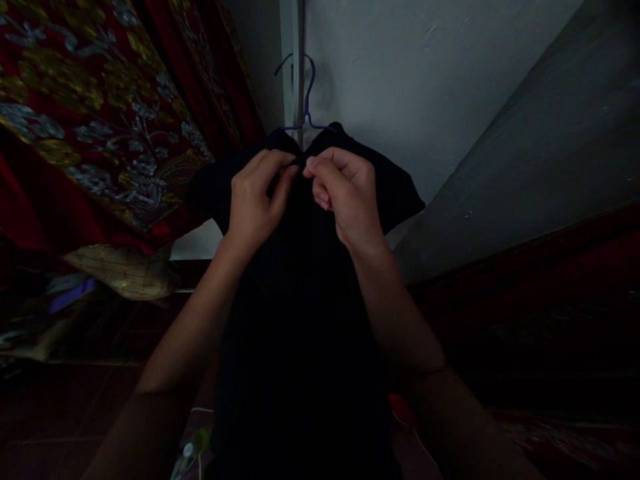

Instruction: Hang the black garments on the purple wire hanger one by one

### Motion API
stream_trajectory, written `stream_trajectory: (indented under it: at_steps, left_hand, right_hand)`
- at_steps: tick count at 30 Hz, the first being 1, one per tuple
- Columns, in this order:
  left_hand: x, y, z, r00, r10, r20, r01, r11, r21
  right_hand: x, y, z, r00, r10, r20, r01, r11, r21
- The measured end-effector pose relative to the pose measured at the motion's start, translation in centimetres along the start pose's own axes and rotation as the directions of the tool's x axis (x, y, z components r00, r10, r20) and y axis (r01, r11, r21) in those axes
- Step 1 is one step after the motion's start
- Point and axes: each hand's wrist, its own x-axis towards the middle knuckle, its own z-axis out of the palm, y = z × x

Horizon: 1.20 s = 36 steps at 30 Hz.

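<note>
A dark short-sleeved garment (305, 300) hangs in front of me from a purple hanger (309, 100). It is too dark to show much detail. My left hand (263, 190) pinches the cloth at the front of the neckline between thumb and fingers. Close beside it, my right hand (346, 187) is closed at the same spot, thumb against the bent index finger, its other fingers curled in. A small bit of the dark neckline lies between the two hands. Whether a button or other fastener is there cannot be made out.
The hanger hooks at a narrow pale upright edge (296, 40) against a grey wall (400, 73). A red curtain (100, 100) with gold and silver patterns hangs at the left. Below it are a beige checked cloth (125, 270) and dim clutter. White cables (200, 460) lie on the floor.
</note>
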Motion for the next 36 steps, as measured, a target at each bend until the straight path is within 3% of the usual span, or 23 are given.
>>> stream_trajectory:
  at_steps: [4,9,11,13,15,16,19,20,21,23,25,27,29,30,32,36]
  left_hand:
    - [-1.2,0.2,0.3,0.988,0.11,-0.112,-0.101,0.991,0.087]
    - [-1.0,0.7,0.4,0.961,0.139,-0.239,-0.11,0.985,0.132]
    - [0.0,0.6,-0.5,0.918,0.147,-0.368,-0.092,0.982,0.164]
    - [0.9,-0.4,-2.3,0.841,0.144,-0.522,-0.071,0.985,0.158]
    - [0.8,-2.3,-4.7,0.753,0.065,-0.655,-0.04,0.998,0.054]
    - [0.2,-3.5,-5.9,0.754,-0.051,-0.655,0.011,0.998,-0.065]
    - [-4.2,-6.6,-8.6,0.726,-0.44,-0.529,0.169,0.859,-0.483]
    - [-6.2,-7.2,-8.9,0.695,-0.542,-0.473,0.242,0.795,-0.556]
    - [-8.4,-7.4,-8.8,0.701,-0.637,-0.32,0.373,0.711,-0.597]
    - [-12.5,-6.7,-7.6,0.6,-0.774,-0.205,0.509,0.566,-0.649]
    - [-15.4,-4.9,-5.5,0.472,-0.871,-0.139,0.552,0.415,-0.723]
    - [-16.7,-2.9,-3.2,0.318,-0.947,-0.053,0.56,0.233,-0.796]
    - [-16.4,-1.1,-1.5,0.248,-0.968,0.022,0.549,0.122,-0.827]
    - [-15.9,-0.3,-0.8,0.251,-0.967,0.028,0.542,0.116,-0.833]
    - [-14.6,1.0,-0.1,0.304,-0.953,-0.008,0.529,0.176,-0.83]
    - [-12.7,3.5,0.3,0.464,-0.885,0.018,0.519,0.256,-0.815]
  right_hand:
    - [-0.1,1.3,-0.2,1.0,0.0,0.031,0.003,0.997,-0.081]
    - [-1.2,5.0,-0.3,0.991,0.136,0.018,-0.128,0.964,-0.232]
    - [-2.4,6.9,-0.5,0.972,0.234,0.026,-0.215,0.929,-0.3]
    - [-4.1,8.4,-0.7,0.939,0.343,0.022,-0.32,0.896,-0.307]
    - [-6.1,9.3,-0.8,0.909,0.415,0.028,-0.398,0.887,-0.233]
    - [-7.1,9.3,-0.7,0.902,0.429,0.04,-0.416,0.892,-0.178]
    - [-9.6,8.4,-0.1,0.901,0.425,0.081,-0.425,0.905,-0.022]
    - [-10.2,7.9,0.2,0.902,0.425,0.078,-0.428,0.904,0.02]
    - [-10.8,7.4,0.6,0.9,0.432,0.066,-0.435,0.899,0.056]
    - [-11.8,6.6,1.2,0.887,0.462,0.028,-0.462,0.878,0.125]
    - [-12.7,6.1,1.4,0.866,0.5,-0.022,-0.488,0.853,0.185]
    - [-13.5,5.7,1.1,0.845,0.533,-0.04,-0.515,0.832,0.208]
    - [-13.9,5.3,0.4,0.836,0.548,-0.036,-0.534,0.826,0.18]
    - [-14.0,5.1,0.0,0.834,0.551,-0.03,-0.541,0.827,0.151]
    - [-14.1,5.0,-1.0,0.835,0.549,-0.025,-0.545,0.834,0.087]
    - [-14.1,6.3,-2.8,0.837,0.543,-0.068,-0.545,0.838,-0.024]
